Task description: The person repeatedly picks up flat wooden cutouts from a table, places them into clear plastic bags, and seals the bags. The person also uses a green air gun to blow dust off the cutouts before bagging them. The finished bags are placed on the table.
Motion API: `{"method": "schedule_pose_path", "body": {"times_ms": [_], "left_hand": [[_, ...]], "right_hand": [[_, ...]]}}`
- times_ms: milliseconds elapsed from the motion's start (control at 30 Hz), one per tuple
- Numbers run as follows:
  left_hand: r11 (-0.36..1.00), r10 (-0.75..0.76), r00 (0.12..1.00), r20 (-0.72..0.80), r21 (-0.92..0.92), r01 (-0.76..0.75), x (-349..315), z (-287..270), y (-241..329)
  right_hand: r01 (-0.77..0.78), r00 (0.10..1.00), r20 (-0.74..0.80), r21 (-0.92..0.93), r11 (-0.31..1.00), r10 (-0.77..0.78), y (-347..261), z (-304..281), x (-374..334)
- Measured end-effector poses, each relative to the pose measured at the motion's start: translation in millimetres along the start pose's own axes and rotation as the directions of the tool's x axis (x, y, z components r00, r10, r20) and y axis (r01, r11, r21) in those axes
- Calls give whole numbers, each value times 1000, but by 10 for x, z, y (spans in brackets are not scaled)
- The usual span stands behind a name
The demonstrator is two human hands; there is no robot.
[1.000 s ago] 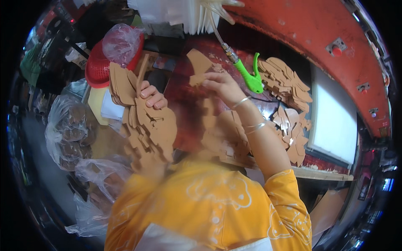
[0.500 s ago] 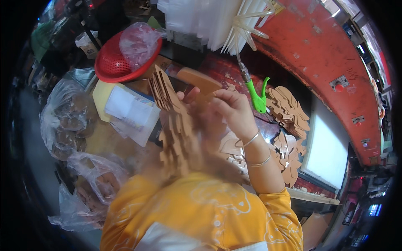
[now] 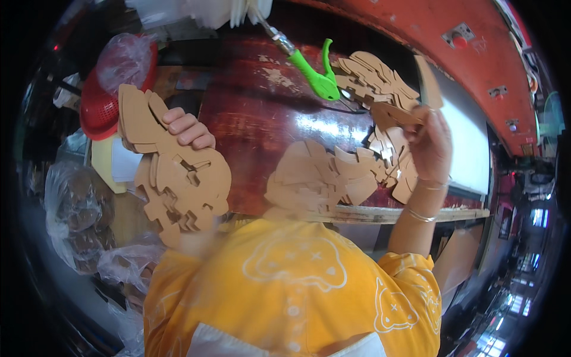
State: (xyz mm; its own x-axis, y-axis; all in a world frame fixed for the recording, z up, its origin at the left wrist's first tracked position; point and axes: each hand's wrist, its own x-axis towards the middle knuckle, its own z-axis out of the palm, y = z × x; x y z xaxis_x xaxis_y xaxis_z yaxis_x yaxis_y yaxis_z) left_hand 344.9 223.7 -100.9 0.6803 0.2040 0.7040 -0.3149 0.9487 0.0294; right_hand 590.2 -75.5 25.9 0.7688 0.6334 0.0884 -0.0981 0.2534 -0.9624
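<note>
My left hand (image 3: 189,128) is closed round a thick stack of tan cut-out pieces (image 3: 205,175), flat shapes with notched edges, held up at the left. Its fingers curl over the stack's edge; the thumb is hidden beneath. On the right, my right hand (image 3: 433,143) pinches a tan cut-out piece (image 3: 389,114), slightly blurred. A curved tan strip (image 3: 429,83) rises just above that hand; whether it is part of the held piece I cannot tell. Around the right hand lie an overlapping pile (image 3: 376,74), a second pile (image 3: 404,163) and a nearer heap (image 3: 306,172) of similar pieces.
A green air blow gun (image 3: 315,80) hangs over the worn dark-red tabletop (image 3: 250,119). At the far left is a red basket (image 3: 98,110) with a clear bag. Plastic bags (image 3: 74,214) stand at the left. A white panel (image 3: 470,131) and red machine frame (image 3: 410,24) border the right.
The view has shifted right. My right hand has moved away from the stack, out to the right beside the piles, with a piece in it. The left hand's stack now shows its flat face.
</note>
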Motion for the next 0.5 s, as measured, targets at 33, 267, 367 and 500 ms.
{"method": "schedule_pose_path", "body": {"times_ms": [33, 267, 367, 500], "left_hand": [[1000, -17, 1000, 26, -19, 17, 15, -56, -8], [990, -105, 993, -58, -106, 98, 185, -284, -264], [979, -158, 985, -75, -138, 147, 264, -330, -383], [975, -195, 976, -94, -129, 182, 293, -364, -511]], "right_hand": [[44, 991, 128, 30, 999, -48, -93, -177, -45], [13, 993, -113, 17, 1000, -11, -312, -995, -336], [-193, 907, -417, -532, 825, -56, -156, -1205, -265], [-203, 862, -369, -880, 429, -349, 182, -1027, -355]]}}
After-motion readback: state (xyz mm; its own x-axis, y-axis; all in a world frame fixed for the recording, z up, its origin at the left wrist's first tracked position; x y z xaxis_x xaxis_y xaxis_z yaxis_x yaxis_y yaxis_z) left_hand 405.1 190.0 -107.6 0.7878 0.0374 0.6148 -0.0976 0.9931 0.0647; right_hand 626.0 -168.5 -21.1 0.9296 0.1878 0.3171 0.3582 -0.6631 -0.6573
